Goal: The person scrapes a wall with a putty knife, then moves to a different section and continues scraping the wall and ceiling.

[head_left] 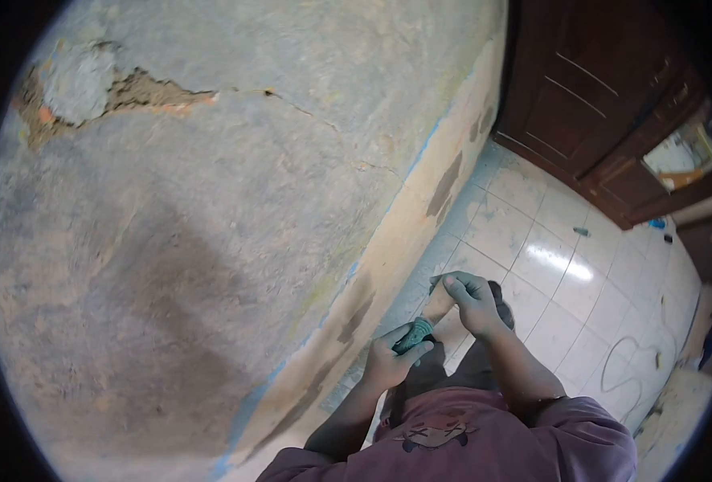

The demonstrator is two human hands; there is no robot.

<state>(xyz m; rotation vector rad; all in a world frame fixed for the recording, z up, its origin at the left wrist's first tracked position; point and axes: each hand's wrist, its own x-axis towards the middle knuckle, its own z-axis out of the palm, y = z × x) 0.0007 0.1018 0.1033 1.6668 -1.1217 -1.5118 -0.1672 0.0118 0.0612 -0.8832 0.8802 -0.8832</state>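
1. Nearby, a person in a printed mauve shirt (484, 446) works beside a wall, the left hand (388, 361) wrapped around a green ribbed object (412, 336) in front of the body.
2. Just beyond it, the right hand (472, 301) has its fingers curled in toward the thumb; what they pinch, if anything, cannot be told.
3. At left, the rough grey wall (276, 217) bears a grey patch (79, 87) within a jagged brown gap (143, 91), a crack (304, 111) trailing away.
4. Farther off, pale floor tiles (493, 229) meet a dark wooden cabinet (585, 80).
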